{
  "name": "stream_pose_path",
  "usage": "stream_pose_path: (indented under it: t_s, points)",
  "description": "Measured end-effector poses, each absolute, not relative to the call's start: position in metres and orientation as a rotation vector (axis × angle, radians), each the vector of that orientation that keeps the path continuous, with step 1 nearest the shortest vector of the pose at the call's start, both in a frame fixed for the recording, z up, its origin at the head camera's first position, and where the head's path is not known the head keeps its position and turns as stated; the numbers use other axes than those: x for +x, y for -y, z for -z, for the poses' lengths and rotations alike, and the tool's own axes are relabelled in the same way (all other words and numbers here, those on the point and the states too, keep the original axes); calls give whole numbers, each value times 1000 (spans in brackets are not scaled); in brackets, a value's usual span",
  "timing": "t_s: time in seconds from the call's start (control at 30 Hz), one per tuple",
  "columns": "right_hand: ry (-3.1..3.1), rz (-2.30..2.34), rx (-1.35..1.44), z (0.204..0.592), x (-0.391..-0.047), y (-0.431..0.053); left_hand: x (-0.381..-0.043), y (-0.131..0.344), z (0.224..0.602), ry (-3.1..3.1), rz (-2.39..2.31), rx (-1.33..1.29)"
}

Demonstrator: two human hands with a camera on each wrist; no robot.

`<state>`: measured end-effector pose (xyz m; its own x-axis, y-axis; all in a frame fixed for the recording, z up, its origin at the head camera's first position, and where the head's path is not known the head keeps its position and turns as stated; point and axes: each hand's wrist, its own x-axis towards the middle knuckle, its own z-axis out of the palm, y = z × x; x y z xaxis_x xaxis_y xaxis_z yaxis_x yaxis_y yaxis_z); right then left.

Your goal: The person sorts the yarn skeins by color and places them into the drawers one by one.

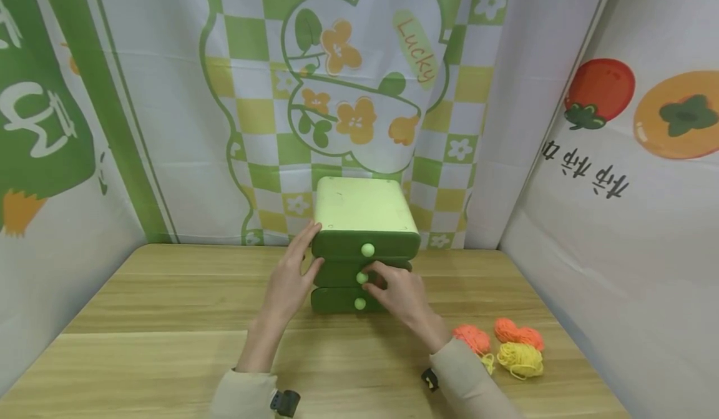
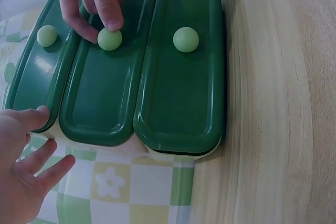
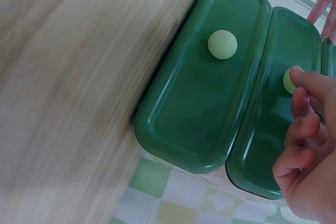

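Note:
A small cabinet with a pale green top (image 1: 365,203) stands near the back of the table, with three dark green drawers stacked in its front. Each drawer has a round pale green knob. My right hand (image 1: 401,291) pinches the middle knob (image 2: 109,39) between thumb and fingertips. The top knob (image 1: 367,250) and the bottom knob (image 3: 222,44) are untouched. My left hand (image 1: 289,281) rests against the cabinet's left side at the top drawer (image 1: 337,245), its fingers extended. In the left wrist view its thumb lies at that drawer's edge.
Right of the cabinet, near my right forearm, lie balls of yarn: a yellow one (image 1: 521,360), an orange one (image 1: 519,334) and another orange one (image 1: 472,338) partly behind the sleeve. Printed cloth (image 1: 253,113) hangs close behind the cabinet. The wooden table (image 1: 168,306) spreads to both sides.

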<state>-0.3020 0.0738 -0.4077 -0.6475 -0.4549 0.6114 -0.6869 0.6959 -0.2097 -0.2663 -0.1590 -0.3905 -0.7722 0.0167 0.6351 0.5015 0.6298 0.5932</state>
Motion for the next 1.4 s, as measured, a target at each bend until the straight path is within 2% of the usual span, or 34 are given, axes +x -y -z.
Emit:
stream_pose_path:
  t_s: [0.73,1.4]
  points:
    - [2266,-393,880,415,-301,-69,-266,154,391,2235,995,-378]
    - [2248,-364,1000,413,-309,-75,-267,152,391,2202,995,-373]
